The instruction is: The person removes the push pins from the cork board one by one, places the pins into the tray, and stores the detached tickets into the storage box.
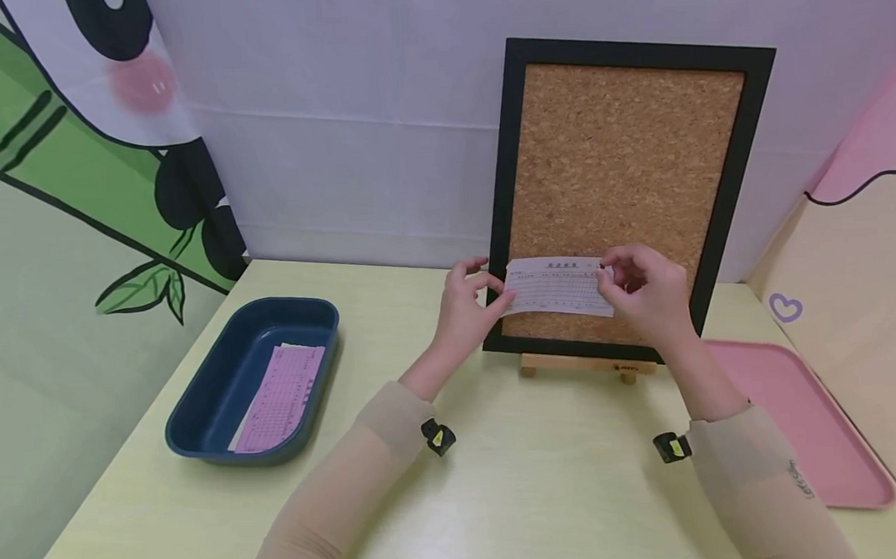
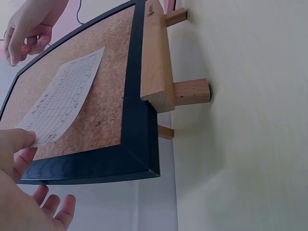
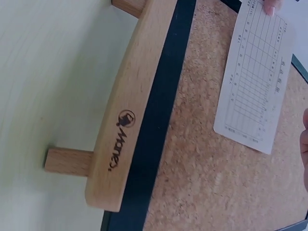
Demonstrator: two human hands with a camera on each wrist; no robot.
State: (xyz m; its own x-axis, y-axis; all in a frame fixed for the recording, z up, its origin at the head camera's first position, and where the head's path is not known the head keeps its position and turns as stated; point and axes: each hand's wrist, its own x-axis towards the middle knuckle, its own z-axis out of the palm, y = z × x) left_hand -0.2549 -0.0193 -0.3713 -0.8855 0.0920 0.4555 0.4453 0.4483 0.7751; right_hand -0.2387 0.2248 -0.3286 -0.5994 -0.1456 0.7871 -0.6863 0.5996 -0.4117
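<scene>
A pale printed slip [image 1: 561,286] with a ruled table lies across the lower part of a black-framed cork board [image 1: 630,155]. My left hand [image 1: 464,308] pinches the slip's left end between thumb and index finger, at the frame's left side. Its other fingers reach past the frame's edge in the left wrist view. My right hand [image 1: 647,292] is at the slip's right end with curled fingers, thumb and index together. Between those fingertips a tiny dark-red thing shows, too small to tell its kind. Only fingertips of this hand show in the right wrist view.
The board leans on a small wooden easel [image 1: 587,363] on the pale table. At left stands a dark blue tub [image 1: 198,407] with purple printed slips [image 1: 284,399] in it. A pink tray [image 1: 807,422] lies at right, partly behind the right forearm. A printed cloth hangs behind.
</scene>
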